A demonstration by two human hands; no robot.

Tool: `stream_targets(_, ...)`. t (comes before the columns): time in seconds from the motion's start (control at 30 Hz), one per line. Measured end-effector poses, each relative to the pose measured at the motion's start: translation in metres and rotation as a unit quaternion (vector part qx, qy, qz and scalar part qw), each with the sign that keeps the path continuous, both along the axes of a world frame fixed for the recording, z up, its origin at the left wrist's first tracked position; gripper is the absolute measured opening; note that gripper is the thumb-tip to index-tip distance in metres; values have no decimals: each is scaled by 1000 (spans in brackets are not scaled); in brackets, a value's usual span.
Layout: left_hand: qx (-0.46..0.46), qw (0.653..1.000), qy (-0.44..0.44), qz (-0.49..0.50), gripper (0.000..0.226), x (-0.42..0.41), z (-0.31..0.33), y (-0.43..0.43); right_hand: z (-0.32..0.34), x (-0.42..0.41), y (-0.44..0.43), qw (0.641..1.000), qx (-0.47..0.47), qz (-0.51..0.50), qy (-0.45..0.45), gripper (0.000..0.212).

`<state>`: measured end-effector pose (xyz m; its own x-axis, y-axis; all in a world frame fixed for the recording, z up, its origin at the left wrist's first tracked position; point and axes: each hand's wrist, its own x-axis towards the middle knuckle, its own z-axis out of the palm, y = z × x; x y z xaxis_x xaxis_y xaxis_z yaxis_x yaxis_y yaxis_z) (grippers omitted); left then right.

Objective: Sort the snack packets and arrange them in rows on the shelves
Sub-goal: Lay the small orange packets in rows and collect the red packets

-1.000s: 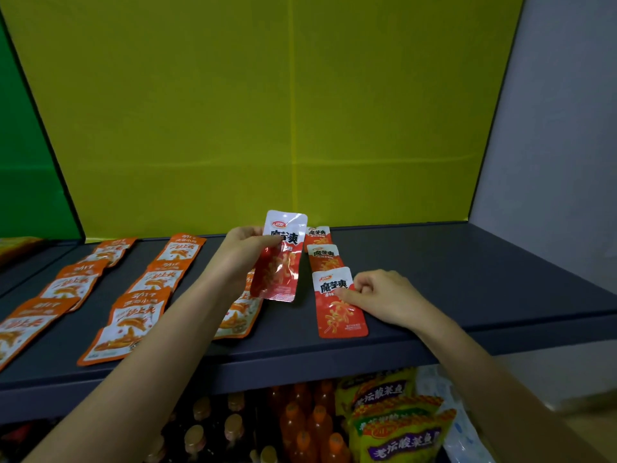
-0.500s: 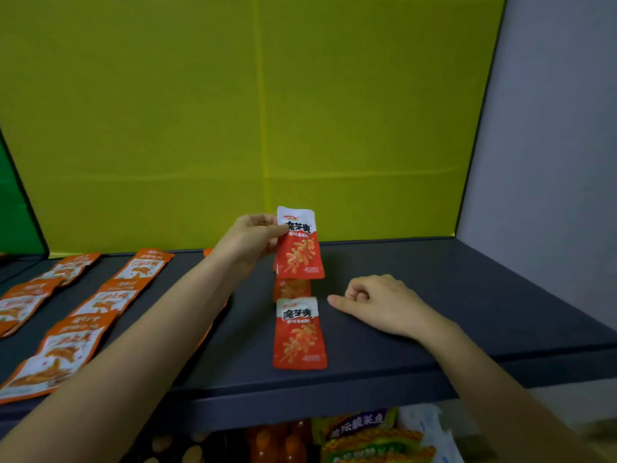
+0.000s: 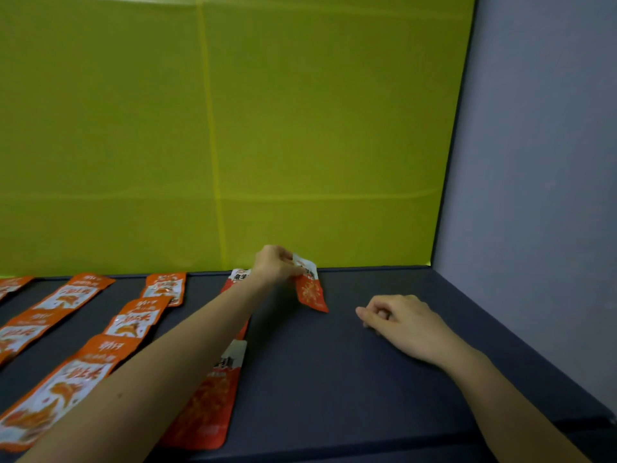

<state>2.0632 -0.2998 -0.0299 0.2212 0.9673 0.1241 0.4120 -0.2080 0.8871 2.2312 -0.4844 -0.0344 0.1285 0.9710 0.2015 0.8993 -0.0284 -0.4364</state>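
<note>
- Head view: my left hand (image 3: 275,265) pinches a red packet (image 3: 310,289) by its white top edge, at the back of the shelf (image 3: 367,379) near the yellow panel (image 3: 233,128).
- Packet: tilted, its lower corner at or just above the shelf surface; I cannot tell whether it touches. I judge it is held by the top so it can be laid flat as the head of a new row.
- Red row (image 3: 213,396): like packets lie just left of the held one, running front to back, partly hidden under my left forearm.
- Orange packets (image 3: 133,320): further left, in their own front-to-back rows, apart from the red kind, so the sorting by type already shows.
- Right hand (image 3: 400,324): rests on bare shelf to the right, fingers loosely curled, holding nothing; probably a brace while I reach deep.
- Grey wall (image 3: 534,195): bounds the shelf on the right, leaving room for more rows.
</note>
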Motion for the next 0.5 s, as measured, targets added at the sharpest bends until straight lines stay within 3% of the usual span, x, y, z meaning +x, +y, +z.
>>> stream_targets(0.17, -8, 996, 90, 25, 59, 14, -8, 7, -2, 4, -6, 999, 17, -16, -47, 35)
stream_targets(0.43, -25, 982, 184, 26, 58, 17, 1, 0, -1, 2, -9, 994, 36, -22, -104, 30)
stream_targets(0.5, 6, 971, 238, 15, 55, 13, 7, -12, -1, -1, -10, 992, 43, -18, -119, 26)
